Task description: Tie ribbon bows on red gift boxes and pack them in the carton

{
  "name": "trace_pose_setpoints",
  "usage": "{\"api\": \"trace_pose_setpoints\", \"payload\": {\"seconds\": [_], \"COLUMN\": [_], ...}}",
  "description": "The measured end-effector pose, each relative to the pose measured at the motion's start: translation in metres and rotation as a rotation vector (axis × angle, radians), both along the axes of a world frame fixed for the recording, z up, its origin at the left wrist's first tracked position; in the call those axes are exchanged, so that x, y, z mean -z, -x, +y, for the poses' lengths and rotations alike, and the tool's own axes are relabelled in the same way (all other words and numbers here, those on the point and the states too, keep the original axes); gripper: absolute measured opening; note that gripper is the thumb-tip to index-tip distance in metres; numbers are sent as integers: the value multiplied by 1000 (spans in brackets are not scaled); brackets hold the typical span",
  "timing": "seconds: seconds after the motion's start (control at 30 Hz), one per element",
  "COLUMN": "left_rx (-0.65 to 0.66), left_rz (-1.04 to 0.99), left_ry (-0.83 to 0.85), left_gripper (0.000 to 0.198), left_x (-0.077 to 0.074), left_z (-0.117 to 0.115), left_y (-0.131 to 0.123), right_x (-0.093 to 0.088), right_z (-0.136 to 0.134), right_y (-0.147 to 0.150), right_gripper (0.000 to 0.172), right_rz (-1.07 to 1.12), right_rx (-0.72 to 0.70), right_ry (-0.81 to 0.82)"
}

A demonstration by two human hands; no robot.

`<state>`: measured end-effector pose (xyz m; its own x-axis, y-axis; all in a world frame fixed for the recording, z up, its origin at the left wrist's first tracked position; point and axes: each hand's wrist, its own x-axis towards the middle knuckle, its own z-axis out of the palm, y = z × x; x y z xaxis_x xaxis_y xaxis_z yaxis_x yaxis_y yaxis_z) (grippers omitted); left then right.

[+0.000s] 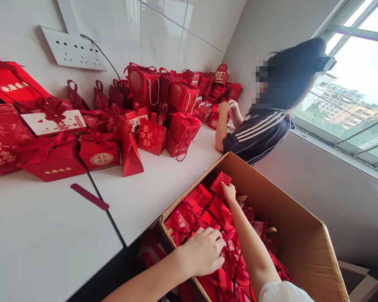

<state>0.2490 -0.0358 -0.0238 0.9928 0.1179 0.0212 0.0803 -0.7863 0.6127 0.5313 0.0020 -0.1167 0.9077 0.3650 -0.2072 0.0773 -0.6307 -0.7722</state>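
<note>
Loads of red boxes (100, 154) crowd the white bench (138, 197), upper left — tiled wall (164, 31) behind, barred window (346, 109) upper right. Lower right, the right hand (229, 192) pinches a small red box (219, 181) inside a carton (296, 209) — left hand (203, 251) curls over others, can't tell if gripping.

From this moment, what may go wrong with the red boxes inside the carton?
The red box pinched in the right hand might crush or scrape the boxes packed closely around it. The left hand, close over the ribbons, could snag a bow. The carton looks crowded, so pressing down might dent boxes.
</note>
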Motion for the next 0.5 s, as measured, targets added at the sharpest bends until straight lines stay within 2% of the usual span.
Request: {"api": "trace_pose_setpoints", "payload": {"seconds": [0.13, 0.3, 0.4, 0.5], "left_rx": [-8, 1, 32, 49], "left_rz": [-17, -5, 50, 85], "left_ry": [7, -14, -25, -42], "left_gripper": [30, 30, 31, 32], "left_x": [2, 2, -2, -7], "left_z": [0, -2, -1, 1], "left_y": [1, 2, 2, 3], "right_x": [-1, 3, 2, -1], "right_z": [-9, -13, -1, 19], "right_y": [-1, 5, 1, 1], "right_gripper": [27, 38, 47, 52], "right_rz": [82, 66, 12, -56], "right_rx": [80, 166, 155, 60], "right_ry": [-7, -39, -47, -23]}}
